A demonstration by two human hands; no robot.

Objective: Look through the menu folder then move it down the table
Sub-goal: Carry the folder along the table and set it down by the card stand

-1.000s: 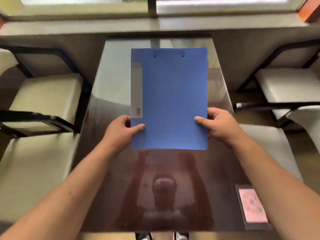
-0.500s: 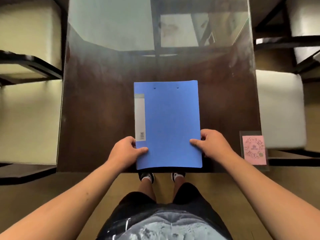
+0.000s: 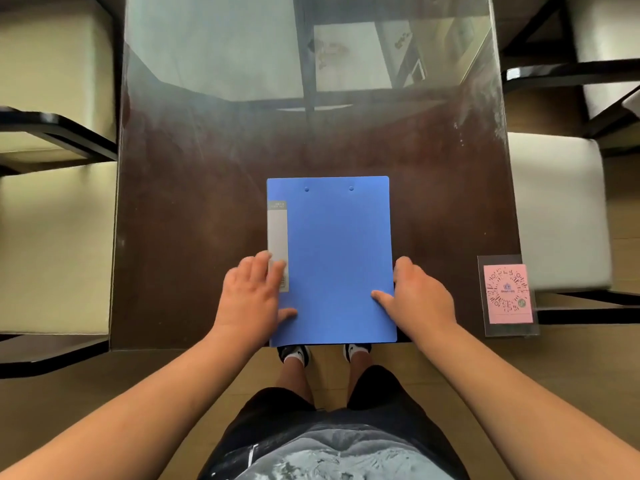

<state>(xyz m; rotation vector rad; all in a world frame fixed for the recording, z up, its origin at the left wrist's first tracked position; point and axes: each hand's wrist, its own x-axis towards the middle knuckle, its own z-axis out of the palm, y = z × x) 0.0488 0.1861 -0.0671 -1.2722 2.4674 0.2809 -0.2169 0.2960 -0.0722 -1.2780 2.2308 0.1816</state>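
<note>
The blue menu folder (image 3: 332, 258) lies closed and flat on the dark glass-topped table (image 3: 194, 209), its lower edge at the table's near edge. A grey label strip runs down its left side. My left hand (image 3: 251, 299) rests on the folder's left edge with its fingers spread over the label and its thumb on the cover; it is slightly blurred. My right hand (image 3: 420, 299) holds the right edge, thumb on top of the cover and fingers at the side.
A pink QR-code card in a clear stand (image 3: 507, 294) sits at the table's near right corner. Cream-cushioned chairs with black frames stand on the left (image 3: 52, 244) and right (image 3: 557, 209). My legs and shoes show below the near edge.
The folder came from held up over the far part of the table down to the near edge. Since half a second ago my left hand's fingers have spread open over the label.
</note>
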